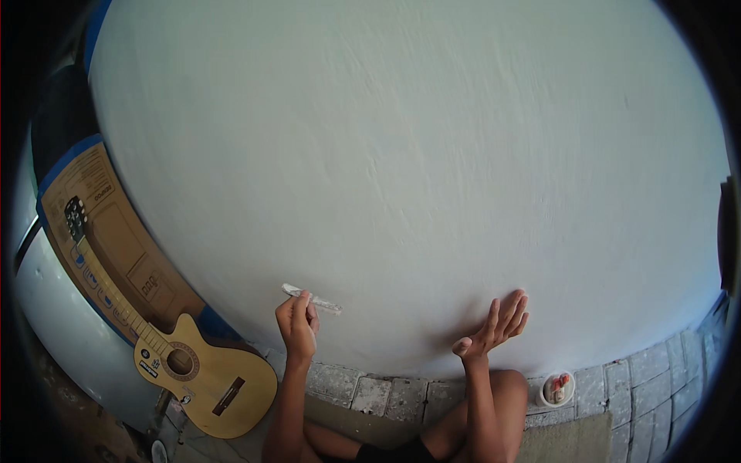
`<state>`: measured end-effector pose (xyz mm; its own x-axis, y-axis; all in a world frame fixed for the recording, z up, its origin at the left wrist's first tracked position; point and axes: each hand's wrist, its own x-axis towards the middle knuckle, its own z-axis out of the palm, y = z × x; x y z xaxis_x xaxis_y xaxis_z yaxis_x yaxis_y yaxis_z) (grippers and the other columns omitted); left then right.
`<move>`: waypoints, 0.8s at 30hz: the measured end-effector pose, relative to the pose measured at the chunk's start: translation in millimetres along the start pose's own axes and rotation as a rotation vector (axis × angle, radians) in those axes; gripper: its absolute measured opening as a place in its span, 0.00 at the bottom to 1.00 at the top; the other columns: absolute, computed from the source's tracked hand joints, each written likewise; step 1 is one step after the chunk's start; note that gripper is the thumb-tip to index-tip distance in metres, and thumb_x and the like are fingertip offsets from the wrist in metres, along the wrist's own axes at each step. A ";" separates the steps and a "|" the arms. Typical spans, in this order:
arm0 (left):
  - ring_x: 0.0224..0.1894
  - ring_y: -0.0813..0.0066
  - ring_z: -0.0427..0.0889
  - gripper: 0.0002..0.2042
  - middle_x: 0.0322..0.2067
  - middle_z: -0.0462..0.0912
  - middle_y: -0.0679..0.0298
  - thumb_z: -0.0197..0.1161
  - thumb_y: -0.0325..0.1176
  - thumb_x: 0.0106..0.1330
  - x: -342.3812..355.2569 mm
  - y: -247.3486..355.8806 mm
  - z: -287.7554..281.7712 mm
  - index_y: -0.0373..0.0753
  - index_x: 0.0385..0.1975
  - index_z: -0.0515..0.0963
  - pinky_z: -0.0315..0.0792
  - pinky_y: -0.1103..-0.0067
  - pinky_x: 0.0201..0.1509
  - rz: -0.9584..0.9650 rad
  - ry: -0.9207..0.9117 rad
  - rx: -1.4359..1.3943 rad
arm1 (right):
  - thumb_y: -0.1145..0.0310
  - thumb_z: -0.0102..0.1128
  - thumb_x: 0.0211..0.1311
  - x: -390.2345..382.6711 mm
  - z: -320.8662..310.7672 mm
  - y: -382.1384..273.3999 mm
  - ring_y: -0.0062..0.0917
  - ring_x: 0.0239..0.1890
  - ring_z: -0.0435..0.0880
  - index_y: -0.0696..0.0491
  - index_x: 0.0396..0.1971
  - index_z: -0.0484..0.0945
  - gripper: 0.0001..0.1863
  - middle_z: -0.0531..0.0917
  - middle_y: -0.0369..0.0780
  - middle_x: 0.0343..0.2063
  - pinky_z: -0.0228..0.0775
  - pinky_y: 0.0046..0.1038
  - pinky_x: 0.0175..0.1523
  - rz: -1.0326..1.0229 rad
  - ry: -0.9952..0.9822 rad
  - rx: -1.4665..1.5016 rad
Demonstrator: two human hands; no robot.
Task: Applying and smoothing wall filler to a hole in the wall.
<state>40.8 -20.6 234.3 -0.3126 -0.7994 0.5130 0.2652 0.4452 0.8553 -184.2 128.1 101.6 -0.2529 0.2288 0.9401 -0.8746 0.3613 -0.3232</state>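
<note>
My left hand (pixel 296 324) is closed, pinching a short, flat, straight-edged strip (pixel 324 305) smeared with white, which looks like a scraper. It is held tilted close against the pale wall (pixel 432 170), low down and left of the middle. Whether its edge touches the wall I cannot tell. To the right, my right hand (pixel 498 324) is open with nothing in it. Its fingers are stretched toward the wall, with the thumb apart. Faint ridges and smears mark the wall's surface above both hands.
A guitar (pixel 204 386) leans at the left against a cardboard sheet (pixel 116 224) edged in blue. Right of my bent knee (pixel 511 386), a white tub (pixel 546 395) holding something with red parts stands on the grey paving (pixel 648 378). A mat (pixel 571 441) lies nearby.
</note>
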 end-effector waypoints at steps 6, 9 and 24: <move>0.08 0.85 0.57 0.21 0.09 0.60 0.72 0.52 0.34 0.69 -10.6 -29.5 3.2 0.39 0.11 0.61 0.49 0.83 0.13 -0.090 -0.089 0.167 | 0.36 0.18 0.64 -2.3 -3.5 -5.0 0.47 0.70 0.54 0.52 0.63 0.65 0.42 0.61 0.57 0.64 0.29 0.46 0.71 0.032 -0.035 -0.026; 0.08 0.85 0.57 0.20 0.08 0.59 0.73 0.52 0.35 0.69 -0.1 -23.4 -2.9 0.40 0.11 0.61 0.49 0.83 0.12 -0.037 -0.025 0.106 | 0.34 0.17 0.63 -4.1 -1.4 -9.1 0.45 0.70 0.54 0.50 0.59 0.70 0.44 0.62 0.56 0.64 0.29 0.45 0.71 0.081 -0.048 -0.034; 0.10 0.85 0.59 0.21 0.09 0.62 0.71 0.52 0.35 0.69 3.2 -28.8 3.7 0.39 0.11 0.63 0.50 0.83 0.14 -0.118 -0.121 0.127 | 0.33 0.19 0.62 -0.8 -1.4 -10.8 0.42 0.70 0.55 0.49 0.56 0.75 0.44 0.64 0.54 0.64 0.29 0.43 0.72 0.108 -0.066 -0.044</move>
<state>28.9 -34.5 211.6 -0.4439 -0.7984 0.4068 0.1052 0.4044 0.9085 -174.0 125.3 104.2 -0.3727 0.2093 0.9041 -0.8223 0.3770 -0.4262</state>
